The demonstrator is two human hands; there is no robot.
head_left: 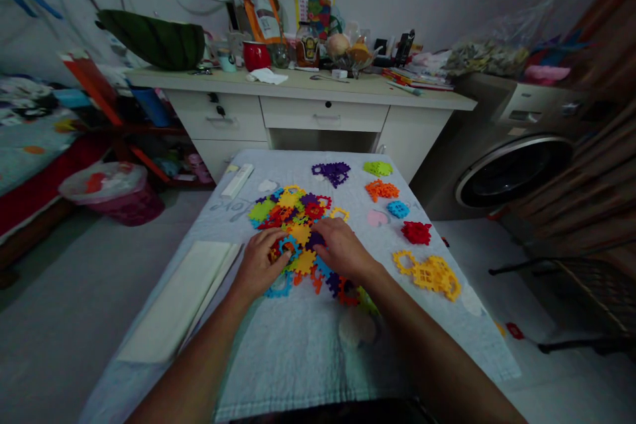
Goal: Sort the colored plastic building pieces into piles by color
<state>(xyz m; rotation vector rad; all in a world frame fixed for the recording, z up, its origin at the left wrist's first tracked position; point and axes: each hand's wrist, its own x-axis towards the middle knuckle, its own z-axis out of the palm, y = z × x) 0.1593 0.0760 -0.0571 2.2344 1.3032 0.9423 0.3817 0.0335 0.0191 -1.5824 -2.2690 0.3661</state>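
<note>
A mixed heap of coloured plastic gear pieces [298,215] lies on the cloth-covered table in front of me. My left hand [261,262] rests at the heap's left side, thumb and fingers apart around a blue gear ring [289,247]. My right hand [342,246] reaches into the heap from the right, its fingers curled down onto a purple gear piece [315,240]; the fingertips are partly hidden. Sorted by colour to the right are purple [336,173], lime green [377,167], orange [381,190], blue [398,209], red [416,232] and yellow gear pieces [433,275].
A white folded sheet or board [181,301] lies along the table's left side, with a white narrow box [238,181] beyond it. Behind stands a cluttered white desk [318,89]. A washing machine [501,139] is on the right, a pink bin [126,202] on the left.
</note>
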